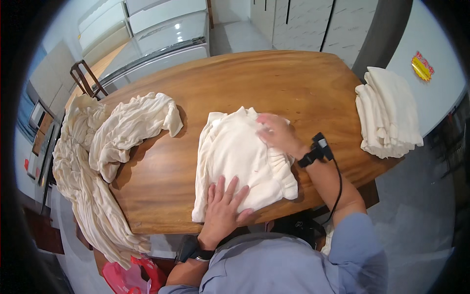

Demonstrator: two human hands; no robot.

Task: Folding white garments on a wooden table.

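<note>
A cream knit garment (242, 147), folded into a rough rectangle, lies before me near the table's front edge. Its ribbed edge (288, 176) shows on the right side. My left hand (224, 205) rests palm down on the near part of the cloth, fingers spread. Over the upper right part is my right hand (275, 132), blurred, with fingers bent; whether it touches or pinches the fabric is unclear. A black strap with a small device circles each wrist, and a cable runs from the right one.
Crumpled cream garments (136, 125) cover the wooden table's (315, 88) left end and hang over its edge. Folded cream garments (389, 114) are stacked at the right end. A pink and red plastic bag (125, 277) sits low at left. A wooden chair (86, 79) stands behind the left corner.
</note>
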